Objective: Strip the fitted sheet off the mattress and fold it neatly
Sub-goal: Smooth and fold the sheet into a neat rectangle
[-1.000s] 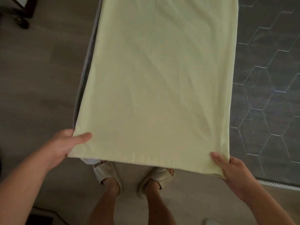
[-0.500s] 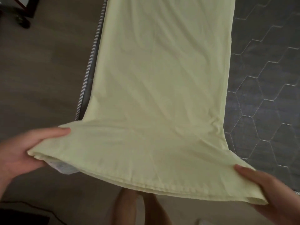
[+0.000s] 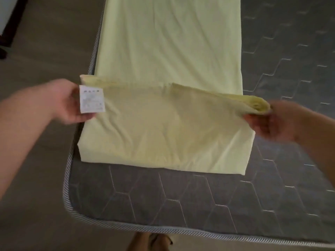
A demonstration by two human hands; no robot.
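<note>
We see the pale yellow fitted sheet [image 3: 168,51] lying as a long strip along the left side of the grey quilted mattress [image 3: 163,196], its near end doubled back over itself. Our left hand [image 3: 61,102] grips the left corner of the doubled edge (beside a white care label [image 3: 92,98]). Our right hand [image 3: 275,122], slightly blurred, pinches the right corner.
</note>
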